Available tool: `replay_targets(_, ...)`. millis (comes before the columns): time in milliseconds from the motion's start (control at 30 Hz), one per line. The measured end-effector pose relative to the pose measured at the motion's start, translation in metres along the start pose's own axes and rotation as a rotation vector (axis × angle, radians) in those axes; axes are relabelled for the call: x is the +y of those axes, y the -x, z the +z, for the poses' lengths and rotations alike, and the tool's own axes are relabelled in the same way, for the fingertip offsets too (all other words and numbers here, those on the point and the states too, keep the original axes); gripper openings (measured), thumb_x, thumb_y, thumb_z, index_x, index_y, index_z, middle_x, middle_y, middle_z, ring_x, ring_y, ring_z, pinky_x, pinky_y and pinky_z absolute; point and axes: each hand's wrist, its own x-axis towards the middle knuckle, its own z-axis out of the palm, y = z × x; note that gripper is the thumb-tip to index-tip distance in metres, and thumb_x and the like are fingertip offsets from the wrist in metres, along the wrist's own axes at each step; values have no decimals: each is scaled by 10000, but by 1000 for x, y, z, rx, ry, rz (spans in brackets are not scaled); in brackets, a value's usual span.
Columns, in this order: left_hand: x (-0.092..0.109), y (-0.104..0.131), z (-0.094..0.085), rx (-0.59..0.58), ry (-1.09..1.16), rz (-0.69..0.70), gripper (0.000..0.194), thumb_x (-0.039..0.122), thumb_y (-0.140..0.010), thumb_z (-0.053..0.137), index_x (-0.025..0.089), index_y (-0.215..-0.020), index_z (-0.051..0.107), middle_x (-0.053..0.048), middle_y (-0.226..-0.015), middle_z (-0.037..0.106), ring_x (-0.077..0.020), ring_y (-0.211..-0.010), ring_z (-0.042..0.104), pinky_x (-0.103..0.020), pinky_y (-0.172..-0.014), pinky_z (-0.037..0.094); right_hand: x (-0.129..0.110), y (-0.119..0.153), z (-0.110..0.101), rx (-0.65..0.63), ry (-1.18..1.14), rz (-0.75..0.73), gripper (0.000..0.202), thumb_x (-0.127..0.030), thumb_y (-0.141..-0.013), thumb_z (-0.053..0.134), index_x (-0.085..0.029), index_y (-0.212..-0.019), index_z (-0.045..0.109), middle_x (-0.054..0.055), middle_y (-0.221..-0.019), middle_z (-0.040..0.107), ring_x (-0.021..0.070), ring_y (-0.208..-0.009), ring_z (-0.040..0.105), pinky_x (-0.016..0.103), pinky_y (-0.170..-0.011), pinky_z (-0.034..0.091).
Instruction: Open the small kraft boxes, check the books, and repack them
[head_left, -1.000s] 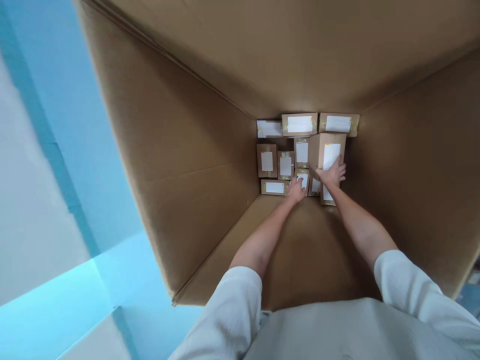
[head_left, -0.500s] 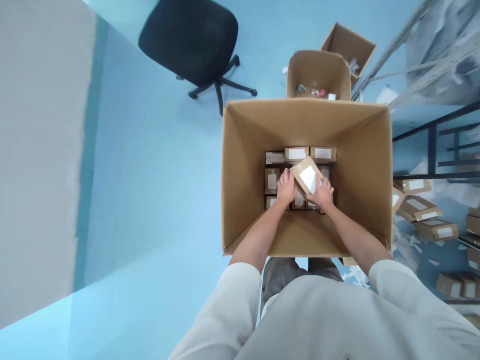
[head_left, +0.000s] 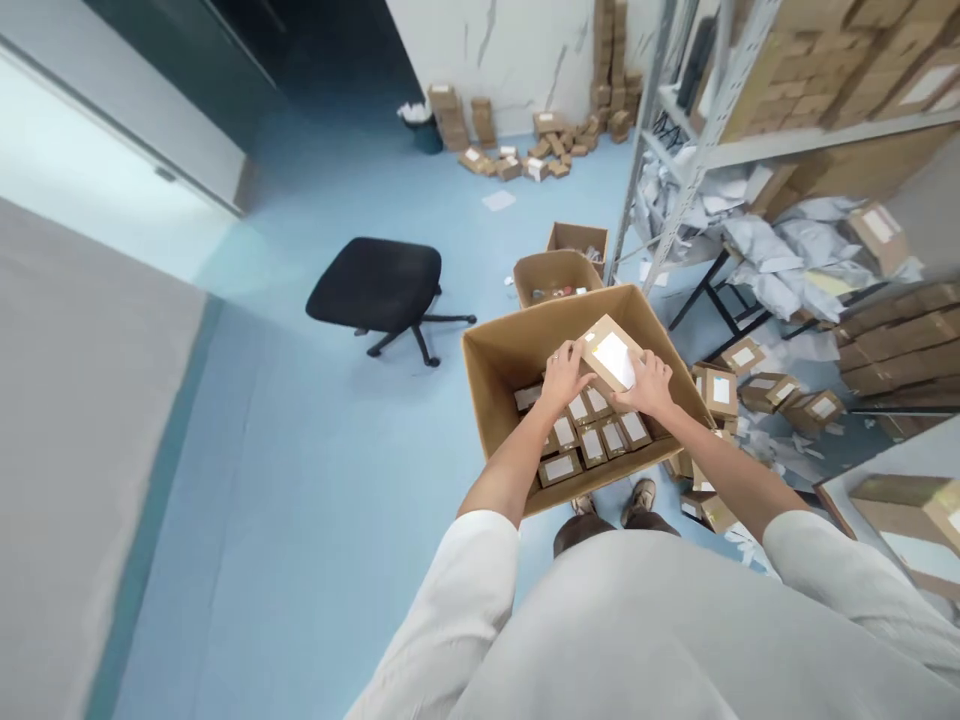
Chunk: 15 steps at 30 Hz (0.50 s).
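Note:
A small brown box with a white label is held tilted between both my hands. My left hand grips its left side, and my right hand grips its right side, with fingers over the label's edge. Around and below my hands stands a large open carton. Inside it lie several small labelled boxes in rows, partly hidden by my forearms and the held box.
Beyond the carton are two smaller open cartons. A black chair stands at left. To the right are a metal shelf, grey bags and scattered boxes. More boxes lie by the far wall.
The view has tilted up and turned, showing the far wall and shelves. The small box, still in both hands, now appears higher over the rows, nearer the large carton's far right side.

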Motion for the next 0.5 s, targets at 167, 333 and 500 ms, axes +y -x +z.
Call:
replay_targets(167,75,-26,-38,68,-34,125,897,514,-1039,698,280,-1775,243,-189,-1726,381,-364,-1591,423,-494,-1303,365,36,13,-83,174,-20,61,1168,-666,-714,867,-255,-1703,402,231,-1632,389,477,-1422,346,596,-1153,293)
replay_targets(333,170,-47,-25,50,-27,294,868,536,-1046,692,292,-1771,281,-185,-1745,357,-375,-1607,404,-482,-1312,351,108,61,-132,235,16,224,1173,-673,-730,871,-285,-1720,376,229,-1703,320,509,-1447,309,621,-1149,285)
replay_targets(500,284,-49,36,-47,14,465,868,492,-1041,712,270,-1767,291,-196,-1773,324,-406,-1581,464,-496,-1302,381,202,140,-144,289,1,402,1141,-695,-743,849,-251,-1699,412,248,-1686,342,501,-1444,322,618,-1150,288)
